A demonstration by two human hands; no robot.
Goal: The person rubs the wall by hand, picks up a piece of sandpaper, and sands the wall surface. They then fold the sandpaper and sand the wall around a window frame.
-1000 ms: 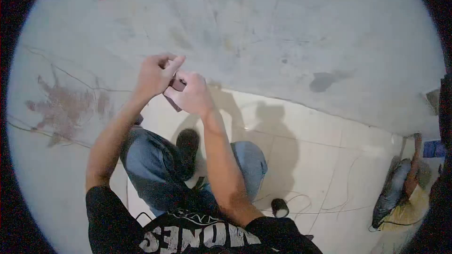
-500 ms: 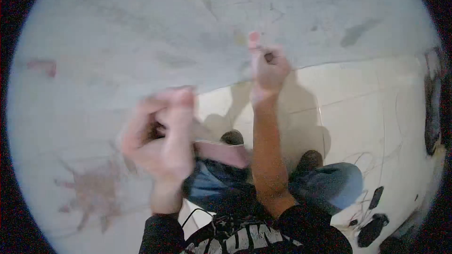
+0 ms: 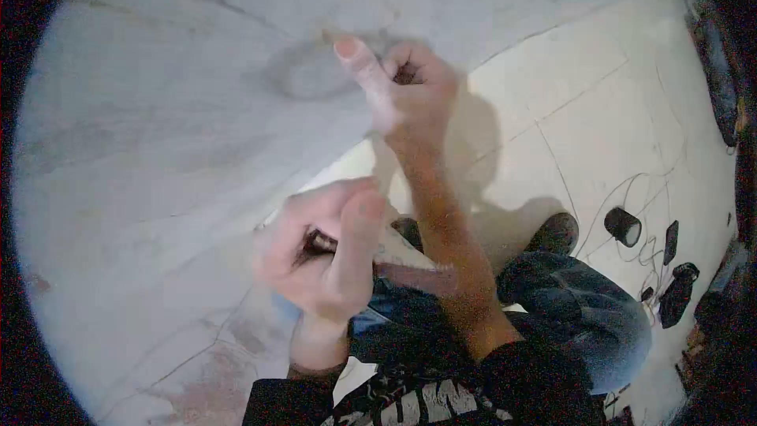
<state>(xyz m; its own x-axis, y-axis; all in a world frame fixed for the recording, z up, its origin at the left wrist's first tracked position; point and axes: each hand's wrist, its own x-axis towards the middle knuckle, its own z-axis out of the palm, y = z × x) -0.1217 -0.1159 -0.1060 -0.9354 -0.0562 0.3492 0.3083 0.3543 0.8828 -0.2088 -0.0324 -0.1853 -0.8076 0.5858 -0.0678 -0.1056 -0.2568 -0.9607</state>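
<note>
My right hand (image 3: 406, 95) is raised against the grey plastered wall (image 3: 197, 95). Its fingers are curled around a small dark object that barely shows, and the thumb sticks out up and to the left. My left hand (image 3: 323, 256) is lower and closer to the camera. It is closed in a fist on something dark that shows between the fingers. A brownish strip (image 3: 414, 278) runs from under this hand to the right, behind my right forearm. What either object is cannot be told.
The wall meets a pale tiled floor (image 3: 599, 110) on the right. A black tape roll (image 3: 623, 226), thin wire and dark tools (image 3: 676, 288) lie on the tiles at right. My jeans (image 3: 583, 315) and dark shoes (image 3: 556, 233) are below.
My hands were joined on one small dark piece and have since parted. The right hand went up to the wall, while the left dropped toward the camera. The view swung left.
</note>
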